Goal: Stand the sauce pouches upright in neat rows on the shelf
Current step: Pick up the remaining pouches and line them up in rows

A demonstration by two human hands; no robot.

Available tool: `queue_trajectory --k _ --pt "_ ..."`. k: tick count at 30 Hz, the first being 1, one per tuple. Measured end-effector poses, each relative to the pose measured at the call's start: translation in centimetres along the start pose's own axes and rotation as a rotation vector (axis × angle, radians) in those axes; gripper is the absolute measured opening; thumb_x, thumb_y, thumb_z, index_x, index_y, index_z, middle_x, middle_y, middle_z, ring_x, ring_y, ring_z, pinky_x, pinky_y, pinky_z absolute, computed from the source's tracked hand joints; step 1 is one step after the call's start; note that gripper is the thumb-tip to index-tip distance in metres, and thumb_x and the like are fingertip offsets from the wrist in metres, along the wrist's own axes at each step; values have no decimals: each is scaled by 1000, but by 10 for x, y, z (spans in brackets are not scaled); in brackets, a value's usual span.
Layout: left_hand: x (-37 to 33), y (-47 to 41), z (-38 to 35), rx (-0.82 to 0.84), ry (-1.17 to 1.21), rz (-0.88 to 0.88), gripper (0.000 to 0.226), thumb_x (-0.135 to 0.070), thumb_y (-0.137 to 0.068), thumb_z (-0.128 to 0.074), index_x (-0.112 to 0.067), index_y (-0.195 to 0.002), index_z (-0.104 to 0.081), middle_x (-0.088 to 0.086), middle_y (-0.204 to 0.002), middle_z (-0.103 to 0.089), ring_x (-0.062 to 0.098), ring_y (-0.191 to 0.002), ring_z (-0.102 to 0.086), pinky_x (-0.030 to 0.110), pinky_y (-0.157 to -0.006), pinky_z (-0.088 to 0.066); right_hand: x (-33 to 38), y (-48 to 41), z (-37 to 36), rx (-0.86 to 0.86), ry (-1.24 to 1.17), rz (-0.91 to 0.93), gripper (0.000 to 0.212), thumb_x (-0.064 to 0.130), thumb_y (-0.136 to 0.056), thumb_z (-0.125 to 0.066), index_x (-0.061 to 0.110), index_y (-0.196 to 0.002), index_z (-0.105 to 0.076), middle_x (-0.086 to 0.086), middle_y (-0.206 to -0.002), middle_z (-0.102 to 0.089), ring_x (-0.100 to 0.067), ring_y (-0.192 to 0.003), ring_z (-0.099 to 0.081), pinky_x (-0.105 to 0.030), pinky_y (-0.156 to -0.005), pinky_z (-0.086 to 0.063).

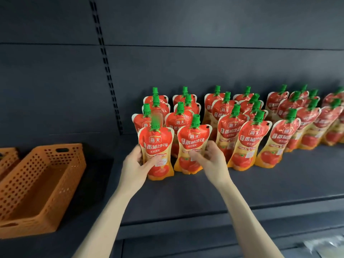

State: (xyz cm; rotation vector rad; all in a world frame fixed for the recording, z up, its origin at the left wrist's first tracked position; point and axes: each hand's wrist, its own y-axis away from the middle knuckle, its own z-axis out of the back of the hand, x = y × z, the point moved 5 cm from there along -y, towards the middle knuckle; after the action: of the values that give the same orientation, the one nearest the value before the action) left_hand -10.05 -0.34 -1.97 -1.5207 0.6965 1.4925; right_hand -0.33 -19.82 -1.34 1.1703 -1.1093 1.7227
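1. Sauce pouches [248, 144]: at least twenty-three, counted by their green caps.
2. Columns of pouches: seven can be made out. Going away from the large orange basket [71, 175], they hold four, four, three, four, three, three and two. The ones farthest from the basket are blurred and cut by the frame edge, so the count there is unsure.
3. Orange baskets: two. One is the large basket, and the second basket [7, 161] sits beside it, on the side away from the pouches, only partly in view.
4. Hands: two, the left hand [136, 162] and the right hand [212, 159], each gripping one of the sauce pouches.
5. Shelf [204, 194]: one, bearing every pouch.
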Motion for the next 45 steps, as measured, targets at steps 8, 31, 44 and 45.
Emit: queue_trajectory --k 8,31,44,45 --pt "0 3 0 13 -65 -22 36 -19 -80 -71 -31 -111 -58 -10 -109 -69 8 -103 -64 34 -85 -55 -2 0 -1 102 -60 20 23 16 -87 -64 12 -109 -58 1 -105 -70 -11 -98 -66 -27 -80 -56" --pt "-99 8 15 -228 -266 -292 30 -37 -81 -61 -25 -108 -57 -20 -102 -61 -11 -95 -57 7 -73 -43 73 -13 37 55 135 273 25 31 -88 -61 21 -111 -57 22 -100 -61 11 -94 -58 -4 -75 -45" --pt "-132 -130 25 4 -540 -176 25 -34 -86 -63 -18 -106 -66 -11 -98 -64 -1 -91 -57 13 -77 -41 116 -132 14 175 489 350 34 26 -88 -64 9 -117 -60 -4 -113 -65 -14 -106 -60 -29 -93 -49" --pt "-131 -140 22 64 -548 -151 27 -34 -85 -64 -18 -107 -66 -11 -98 -64 -1 -92 -58 15 -81 -43 115 -140 11 194 511 323 36 27 -87 -64 8 -118 -60 -4 -115 -65 -14 -107 -60 -29 -94 -48"
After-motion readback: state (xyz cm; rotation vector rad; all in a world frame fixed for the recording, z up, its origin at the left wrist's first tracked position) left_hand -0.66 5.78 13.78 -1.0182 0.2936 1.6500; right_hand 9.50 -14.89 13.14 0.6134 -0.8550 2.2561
